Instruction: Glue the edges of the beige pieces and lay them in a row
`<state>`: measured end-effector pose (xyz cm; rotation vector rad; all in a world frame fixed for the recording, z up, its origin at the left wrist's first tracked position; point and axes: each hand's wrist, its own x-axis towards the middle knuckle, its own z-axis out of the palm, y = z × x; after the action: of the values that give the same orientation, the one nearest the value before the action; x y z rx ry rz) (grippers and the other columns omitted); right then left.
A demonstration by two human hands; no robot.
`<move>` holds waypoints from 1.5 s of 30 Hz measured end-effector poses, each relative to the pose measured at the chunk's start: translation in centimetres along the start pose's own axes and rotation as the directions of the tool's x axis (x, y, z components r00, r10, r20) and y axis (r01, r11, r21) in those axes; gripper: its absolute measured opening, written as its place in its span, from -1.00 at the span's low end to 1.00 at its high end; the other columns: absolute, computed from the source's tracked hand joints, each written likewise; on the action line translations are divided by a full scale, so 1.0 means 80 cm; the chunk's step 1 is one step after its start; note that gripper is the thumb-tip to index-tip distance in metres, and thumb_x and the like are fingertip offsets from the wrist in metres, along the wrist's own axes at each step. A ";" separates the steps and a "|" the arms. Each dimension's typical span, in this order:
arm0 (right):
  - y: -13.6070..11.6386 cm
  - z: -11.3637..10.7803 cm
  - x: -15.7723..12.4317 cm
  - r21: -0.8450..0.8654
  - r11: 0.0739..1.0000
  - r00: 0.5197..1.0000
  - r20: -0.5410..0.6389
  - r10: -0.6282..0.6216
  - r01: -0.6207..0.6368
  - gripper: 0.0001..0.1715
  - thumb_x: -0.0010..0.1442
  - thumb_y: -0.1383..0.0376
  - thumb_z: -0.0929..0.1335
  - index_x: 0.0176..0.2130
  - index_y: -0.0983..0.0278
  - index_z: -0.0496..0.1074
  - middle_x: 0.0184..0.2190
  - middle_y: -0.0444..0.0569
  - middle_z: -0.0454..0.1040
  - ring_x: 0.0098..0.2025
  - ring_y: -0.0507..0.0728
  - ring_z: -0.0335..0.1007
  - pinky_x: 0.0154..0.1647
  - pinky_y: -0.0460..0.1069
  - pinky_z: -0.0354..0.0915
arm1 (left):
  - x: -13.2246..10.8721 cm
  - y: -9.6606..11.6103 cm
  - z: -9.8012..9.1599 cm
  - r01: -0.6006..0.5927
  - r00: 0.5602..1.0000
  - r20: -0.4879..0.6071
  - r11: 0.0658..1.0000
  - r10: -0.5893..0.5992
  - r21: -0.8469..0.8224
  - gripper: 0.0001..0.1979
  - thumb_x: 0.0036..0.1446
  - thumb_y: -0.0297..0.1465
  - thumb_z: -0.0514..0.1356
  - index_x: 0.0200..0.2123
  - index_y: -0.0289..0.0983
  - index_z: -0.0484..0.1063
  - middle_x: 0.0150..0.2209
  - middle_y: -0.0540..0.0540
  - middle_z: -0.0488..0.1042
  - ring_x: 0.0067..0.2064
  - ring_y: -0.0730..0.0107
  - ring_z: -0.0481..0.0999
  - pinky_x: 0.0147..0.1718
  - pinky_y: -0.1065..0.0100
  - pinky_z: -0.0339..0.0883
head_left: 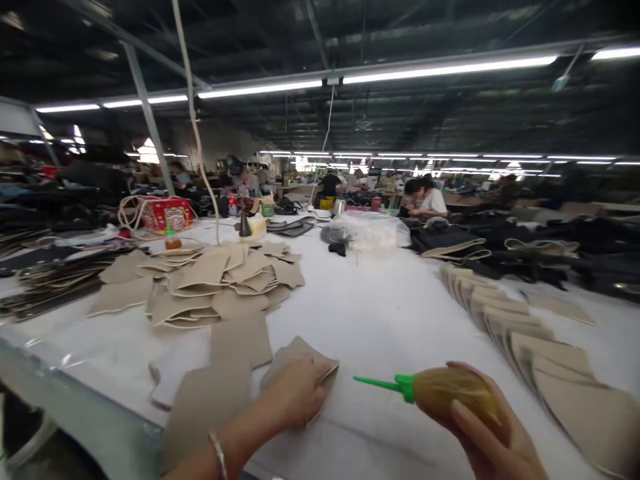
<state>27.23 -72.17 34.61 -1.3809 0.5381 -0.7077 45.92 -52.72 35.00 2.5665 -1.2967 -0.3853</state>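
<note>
1. At your far left, a stack of dark flat pieces [60,283] lies spread across the white table [380,313].
2. Just behind and to the right of that stack, you have a red box [167,215] with a pale cord looped about its left side, and a small bottle [173,243] of amber liquid in front of it.
3. Next comes a loose heap of beige pieces [220,277], overlapping one another, some with their edges curling up.
4. Nearer you, a large beige piece [207,417] lies partly under your left forearm, which wears a bracelet [218,455] at the wrist.
5. Your left hand [299,390] is narrow, its fingers curled round the right side of a bent beige piece [290,355] on the table, holding it.
6. Beyond it, towards the far end of the table, sits a clear plastic bag [375,230].
7. Your right hand [503,453] is wrapped round a squeeze bottle [453,400] of amber contents, tilted almost flat. Its green nozzle [380,383] points left towards the bent piece, apart from it.
8. At your right, a row of beige pieces [565,370] overlaps in a long line running away from you.
</note>
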 end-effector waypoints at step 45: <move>0.041 0.062 0.048 -0.504 0.806 0.943 0.271 -0.195 0.312 -0.42 0.04 0.06 0.43 -0.02 0.17 0.21 -0.21 -0.07 0.39 -0.23 0.20 0.36 -0.18 0.05 0.29 | 0.017 -0.020 0.017 0.032 0.998 0.062 0.999 -0.030 -0.027 -0.57 0.06 -0.44 -0.06 0.00 -0.09 0.35 -0.27 -0.12 0.41 -0.23 0.18 0.48 -0.24 0.27 0.28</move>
<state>33.86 -71.35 32.19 -2.0691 0.4004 -0.6370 47.44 -53.03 33.00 2.5732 -1.2639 -0.4884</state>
